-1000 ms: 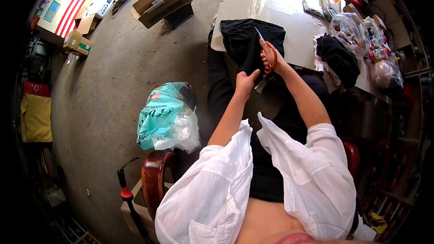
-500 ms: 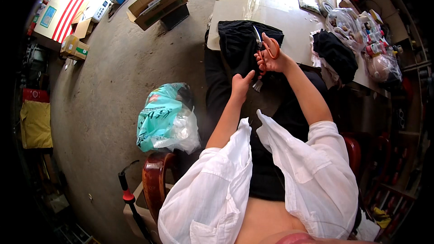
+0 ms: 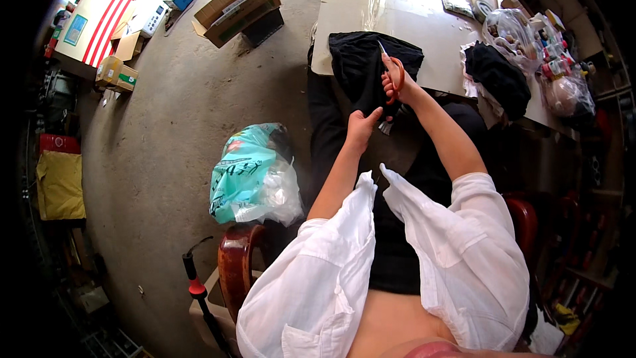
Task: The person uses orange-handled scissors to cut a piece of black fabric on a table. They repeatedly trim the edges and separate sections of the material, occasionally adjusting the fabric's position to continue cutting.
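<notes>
L hand point(image 3: 361, 127) grasping blk cloth point(image 3: 358, 69), grip partly hidden, R hand point(image 3: 407, 89) holding orange-handled scissors point(image 3: 401, 69).

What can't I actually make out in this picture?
In the head view:
1. Left hand: some fingers, hidden by the black cloth and the hand itself.
2. Scissors: handles partly covered by the right hand.
3. Teal bag: contents, hidden by its plastic.
4. Table: far end, cut off by the top edge.

From afar I see the cloth point(image 3: 358, 69) partly on the table point(image 3: 424, 20), with a bag point(image 3: 245, 176) at the cloth's left and a bundle point(image 3: 498, 81) at its right.
</notes>
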The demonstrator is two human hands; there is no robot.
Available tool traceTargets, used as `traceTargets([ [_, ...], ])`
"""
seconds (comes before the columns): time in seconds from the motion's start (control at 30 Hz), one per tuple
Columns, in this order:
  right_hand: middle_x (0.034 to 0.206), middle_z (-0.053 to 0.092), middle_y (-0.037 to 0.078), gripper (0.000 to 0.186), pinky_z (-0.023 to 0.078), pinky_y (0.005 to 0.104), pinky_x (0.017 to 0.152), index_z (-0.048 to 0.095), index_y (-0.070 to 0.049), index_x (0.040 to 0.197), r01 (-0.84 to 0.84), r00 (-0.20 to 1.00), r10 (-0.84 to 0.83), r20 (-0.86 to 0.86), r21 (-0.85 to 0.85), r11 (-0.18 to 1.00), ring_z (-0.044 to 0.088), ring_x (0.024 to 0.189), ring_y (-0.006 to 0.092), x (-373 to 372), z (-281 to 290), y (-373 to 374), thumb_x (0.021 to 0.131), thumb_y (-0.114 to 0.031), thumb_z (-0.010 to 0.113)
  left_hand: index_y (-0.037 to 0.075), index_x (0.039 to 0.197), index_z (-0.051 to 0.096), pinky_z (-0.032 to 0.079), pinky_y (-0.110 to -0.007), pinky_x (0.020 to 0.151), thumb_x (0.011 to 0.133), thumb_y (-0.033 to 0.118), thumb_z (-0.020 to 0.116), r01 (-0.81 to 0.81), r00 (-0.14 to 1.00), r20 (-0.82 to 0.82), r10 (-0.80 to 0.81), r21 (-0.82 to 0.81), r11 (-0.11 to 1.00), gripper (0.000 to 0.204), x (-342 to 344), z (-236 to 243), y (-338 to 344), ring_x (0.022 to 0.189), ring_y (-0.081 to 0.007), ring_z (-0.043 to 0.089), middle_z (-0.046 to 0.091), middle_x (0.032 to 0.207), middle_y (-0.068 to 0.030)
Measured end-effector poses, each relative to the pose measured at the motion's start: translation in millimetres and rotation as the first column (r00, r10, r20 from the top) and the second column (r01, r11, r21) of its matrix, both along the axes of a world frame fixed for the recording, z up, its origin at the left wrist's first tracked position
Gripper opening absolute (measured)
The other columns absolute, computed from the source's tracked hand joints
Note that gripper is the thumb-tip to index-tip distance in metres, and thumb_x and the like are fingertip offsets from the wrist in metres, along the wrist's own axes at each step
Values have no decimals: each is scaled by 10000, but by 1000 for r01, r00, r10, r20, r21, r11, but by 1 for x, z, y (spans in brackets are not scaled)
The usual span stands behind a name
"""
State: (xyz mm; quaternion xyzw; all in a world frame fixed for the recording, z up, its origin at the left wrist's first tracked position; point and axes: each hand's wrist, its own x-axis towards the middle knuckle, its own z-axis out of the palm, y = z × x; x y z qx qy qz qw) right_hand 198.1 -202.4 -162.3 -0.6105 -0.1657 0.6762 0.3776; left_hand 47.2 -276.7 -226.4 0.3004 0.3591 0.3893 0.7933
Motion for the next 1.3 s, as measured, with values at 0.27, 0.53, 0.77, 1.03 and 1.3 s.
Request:
traceTargets([
  [0.27, 598, 432, -22, 650, 381, 178, 420, 467, -97, 726, -125, 992, 124, -37, -26, 992, 415, 439, 65, 18, 24, -21, 718, -744, 530, -26, 945, 624, 482, -257, 613, 849, 107, 635, -158, 987, 41, 158, 4, 987, 164, 25, 6, 6, 706, -131, 616, 638, 826, -38],
  [0.53, 666, 496, 5, 727, 457, 253, 530, 514, -63, 801, -71, 854, 58, -517, -6, 997, 494, 509, 133, 26, 39, -92, 707, -784, 491, -4, 911, 631, 527, -263, 668, 865, 130, 621, -159, 987, 13, 160, -69, 985, 143, 17, 1, 11, 732, -179, 652, 663, 828, -81],
  [0.77, 833, 403, 61, 737, 451, 205, 571, 434, 26, 969, 306, 382, -150, -912, -28, 951, 421, 692, 135, 34, 19, -110, 781, -680, 525, -16, 854, 630, 540, -279, 702, 884, 134, 601, -145, 981, 109, 160, -128, 981, 156, 17, 8, 12, 755, -202, 665, 668, 832, -115],
  [1.03, 848, 417, 98, 750, 467, 231, 601, 406, 29, 917, 484, 358, -256, -898, -56, 873, 450, 731, 166, 75, 5, -61, 736, -676, 588, -19, 915, 639, 524, -278, 699, 879, 123, 606, -209, 974, 87, 211, -34, 977, 149, 25, 28, 25, 731, -167, 637, 652, 834, -49],
  [1.3, 710, 448, 54, 734, 470, 247, 541, 437, 5, 885, 534, 635, -438, -636, -49, 844, 479, 583, 158, 94, -7, -35, 688, -669, 650, 23, 945, 642, 495, -240, 639, 878, 201, 623, -366, 898, -164, 409, 240, 899, 191, 14, 7, 88, 688, -106, 604, 657, 871, -44],
])
